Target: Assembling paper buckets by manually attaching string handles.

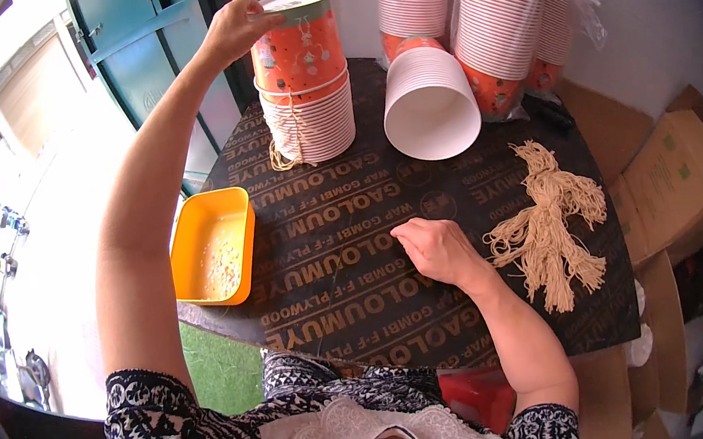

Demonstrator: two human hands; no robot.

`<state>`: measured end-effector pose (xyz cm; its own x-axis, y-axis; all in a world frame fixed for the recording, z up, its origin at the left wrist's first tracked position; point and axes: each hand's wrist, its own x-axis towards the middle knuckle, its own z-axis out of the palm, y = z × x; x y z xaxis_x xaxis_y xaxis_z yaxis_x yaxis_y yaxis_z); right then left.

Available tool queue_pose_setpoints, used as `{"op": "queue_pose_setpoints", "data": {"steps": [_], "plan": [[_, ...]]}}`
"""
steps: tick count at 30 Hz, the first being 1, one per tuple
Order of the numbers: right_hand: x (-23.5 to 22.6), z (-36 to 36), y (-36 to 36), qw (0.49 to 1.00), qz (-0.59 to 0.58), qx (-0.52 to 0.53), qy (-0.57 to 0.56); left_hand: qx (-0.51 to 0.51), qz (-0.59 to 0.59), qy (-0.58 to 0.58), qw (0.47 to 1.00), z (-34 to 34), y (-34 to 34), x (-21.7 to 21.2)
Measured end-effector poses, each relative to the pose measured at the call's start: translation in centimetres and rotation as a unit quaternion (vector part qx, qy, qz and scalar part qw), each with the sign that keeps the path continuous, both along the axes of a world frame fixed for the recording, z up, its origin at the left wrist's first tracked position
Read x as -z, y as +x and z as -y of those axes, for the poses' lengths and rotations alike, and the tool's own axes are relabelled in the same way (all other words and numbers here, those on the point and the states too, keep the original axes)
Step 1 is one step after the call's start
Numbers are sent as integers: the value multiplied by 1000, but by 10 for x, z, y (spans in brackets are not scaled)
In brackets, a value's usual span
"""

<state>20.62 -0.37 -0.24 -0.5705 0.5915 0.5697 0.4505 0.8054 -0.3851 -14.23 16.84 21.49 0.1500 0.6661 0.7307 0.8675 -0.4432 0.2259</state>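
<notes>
My left hand [242, 28] reaches to the back left and grips the upper edge of an orange paper bucket [299, 53]. That bucket is upside down, on top of a stack of nested buckets whose white rims [330, 120] show. Beige strings [292, 138] hang down the side of the stack. My right hand [437, 248] is closed near the middle of the table, fingertips pressed together; anything in them is too small or hidden to tell. A white-lined bucket [431, 111] lies on its side, its mouth toward me. Right of my right hand lies a bundle of beige strings [556, 224].
A yellow plastic tray [249, 251] with small pale pieces inside stands at the table's left edge. Tall bagged stacks of paper buckets [501, 9] stand at the back right. Cardboard boxes [674, 177] are beyond the right edge of the dark plywood table [340, 265]. A teal door [140, 61] stands at the left.
</notes>
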Motion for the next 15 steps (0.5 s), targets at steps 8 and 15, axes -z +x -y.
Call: {"op": "queue_pose_setpoints", "data": {"steps": [8, 15], "plan": [[0, -1, 1, 1000, 5, 3, -6, 5, 4, -5, 1000, 1, 2, 4], [-2, 0, 2, 1000, 11, 3, -10, -10, 15, 4, 1000, -2, 6, 9]]}}
